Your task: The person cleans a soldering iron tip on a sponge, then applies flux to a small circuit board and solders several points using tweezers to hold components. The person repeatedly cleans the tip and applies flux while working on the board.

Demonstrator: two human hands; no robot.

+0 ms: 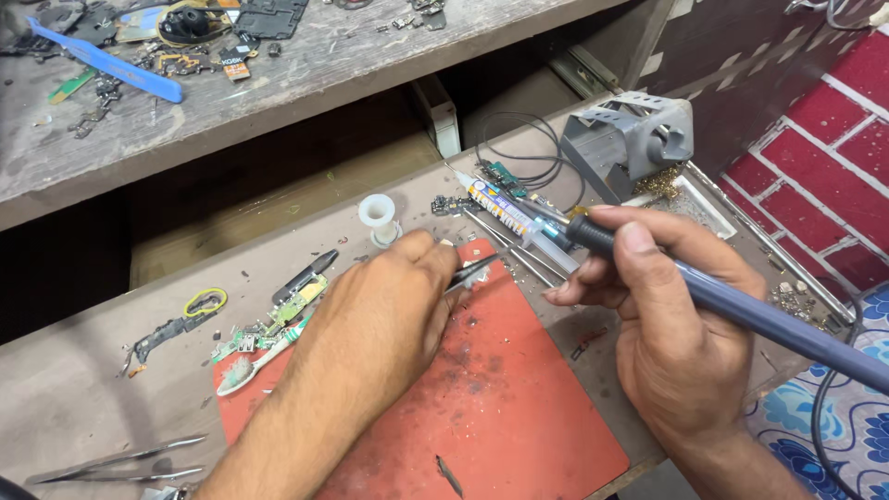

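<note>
My left hand rests over the red work mat and pinches a pair of metal tweezers, whose tips point right near the mat's upper edge. My right hand grips a blue-handled soldering iron like a pen. The iron's black collar and metal tip point left toward the tweezers, just above a syringe tube lying on the pulled-out drawer top. What sits between the tweezer tips is too small to tell.
A grey soldering iron stand with brass wool stands at the back right. A white spool, small circuit boards, a toothbrush, spare tweezers and black wire lie around. The upper bench holds phone parts and a blue tool.
</note>
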